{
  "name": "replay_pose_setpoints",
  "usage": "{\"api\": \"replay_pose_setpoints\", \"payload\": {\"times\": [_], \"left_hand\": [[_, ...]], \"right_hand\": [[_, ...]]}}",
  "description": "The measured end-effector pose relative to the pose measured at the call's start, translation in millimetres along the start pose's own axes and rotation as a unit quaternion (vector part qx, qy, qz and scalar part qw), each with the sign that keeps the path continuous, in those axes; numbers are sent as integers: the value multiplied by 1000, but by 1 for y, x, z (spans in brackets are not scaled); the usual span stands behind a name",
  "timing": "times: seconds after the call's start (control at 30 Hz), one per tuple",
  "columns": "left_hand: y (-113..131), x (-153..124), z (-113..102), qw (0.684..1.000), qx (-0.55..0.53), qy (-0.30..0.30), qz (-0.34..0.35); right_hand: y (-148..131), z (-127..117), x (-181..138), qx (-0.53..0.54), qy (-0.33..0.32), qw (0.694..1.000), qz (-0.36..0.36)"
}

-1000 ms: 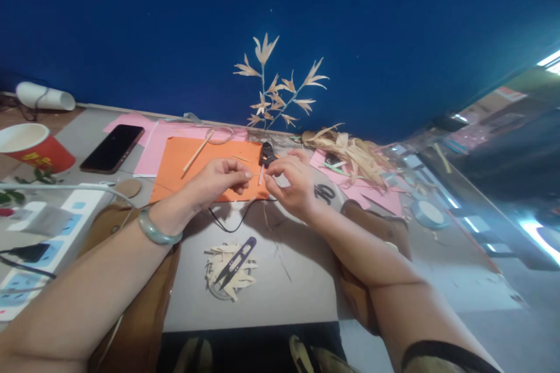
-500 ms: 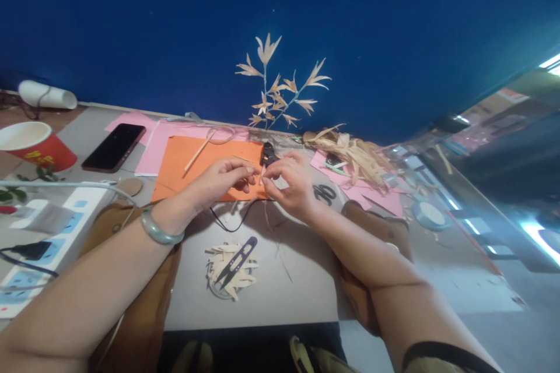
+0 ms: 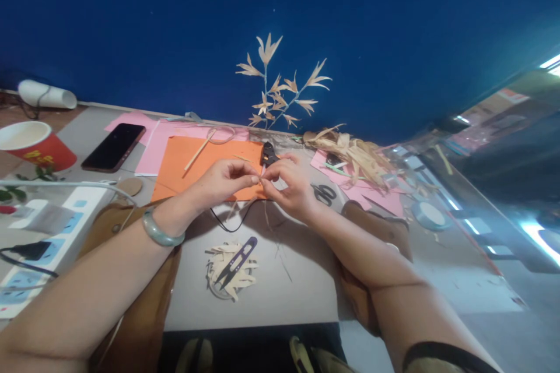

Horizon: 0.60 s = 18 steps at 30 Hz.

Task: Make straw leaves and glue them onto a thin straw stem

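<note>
My left hand (image 3: 225, 182) and my right hand (image 3: 289, 186) meet fingertip to fingertip over the front right part of an orange sheet (image 3: 175, 157). Both are closed in a pinch; what lies between the fingers is too small to make out. Just behind them is a black tool, apparently a glue gun (image 3: 268, 152). Closer to me, purple thread snips (image 3: 238, 261) rest on a small pile of pale husk pieces (image 3: 219, 255). A branch with pale husk flowers (image 3: 276, 87) stands upright behind, before the blue wall.
On the left are a phone (image 3: 114, 147), a red paper cup (image 3: 41, 148) and a white power strip (image 3: 74, 221) with plugs. To the right lie dried husks (image 3: 354, 154), scissors handles (image 3: 324, 193) and a tape roll (image 3: 430, 215). A black cable (image 3: 225, 227) loops before the sheet.
My left hand's fingers have moved slightly right and closed together, so its fingertips now touch those of my right hand. The right hand has barely moved.
</note>
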State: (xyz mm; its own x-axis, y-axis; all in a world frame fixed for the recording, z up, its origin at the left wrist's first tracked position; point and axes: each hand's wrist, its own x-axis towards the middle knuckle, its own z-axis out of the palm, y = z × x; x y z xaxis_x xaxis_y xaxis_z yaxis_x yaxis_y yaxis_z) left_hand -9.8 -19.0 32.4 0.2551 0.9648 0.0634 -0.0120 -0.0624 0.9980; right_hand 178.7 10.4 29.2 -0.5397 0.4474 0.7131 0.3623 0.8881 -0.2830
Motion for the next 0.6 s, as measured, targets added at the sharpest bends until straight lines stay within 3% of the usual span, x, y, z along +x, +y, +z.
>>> {"api": "replay_pose_setpoints", "payload": {"times": [0.3, 0.6], "left_hand": [[6, -2, 2, 997, 54, 25, -40], [4, -4, 0, 995, 41, 11, -85]], "right_hand": [[-2, -2, 1, 8, -11, 1000, 13], [-2, -2, 1, 31, -23, 999, 32]]}}
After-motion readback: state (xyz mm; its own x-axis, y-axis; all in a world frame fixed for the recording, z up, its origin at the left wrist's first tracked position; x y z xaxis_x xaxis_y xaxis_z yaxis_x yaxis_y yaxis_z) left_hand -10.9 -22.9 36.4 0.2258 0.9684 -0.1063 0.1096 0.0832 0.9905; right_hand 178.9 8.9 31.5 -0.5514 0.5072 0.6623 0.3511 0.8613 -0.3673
